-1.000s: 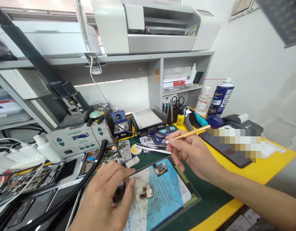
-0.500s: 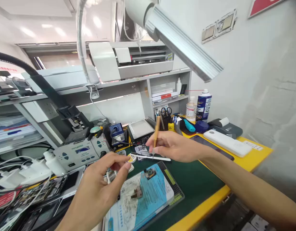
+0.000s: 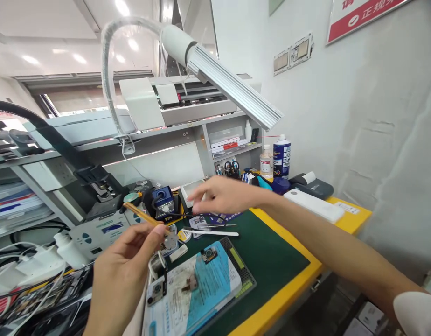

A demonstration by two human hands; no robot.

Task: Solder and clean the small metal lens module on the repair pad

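Between the thumb and fingers of my left hand (image 3: 131, 263) is a thin wooden-handled tool (image 3: 140, 213), its handle slanting up to the left; its tip is hard to make out. My right hand (image 3: 220, 196) hangs over the back of the green mat, slightly blurred, fingers apart and holding nothing I can see. Below it lie a white stick (image 3: 215, 233) and metal tweezers (image 3: 220, 226). A blue-and-white box (image 3: 215, 284) carries a small camera-like module (image 3: 209, 254) and a small brownish metal part (image 3: 190, 283). Another dark module (image 3: 156, 291) sits at its left edge.
A grey soldering station (image 3: 100, 233) and a blue iron stand (image 3: 163, 203) are at the back left. White chargers (image 3: 37, 256) and circuit boards crowd the left. A lamp (image 3: 232, 86) hangs overhead. A spray can (image 3: 281, 156) and white phone-like slab (image 3: 313, 205) stand right.
The wooden-handled tool has passed from my right hand to my left. My right hand has let go and lifted slightly. The view has shifted right and up.
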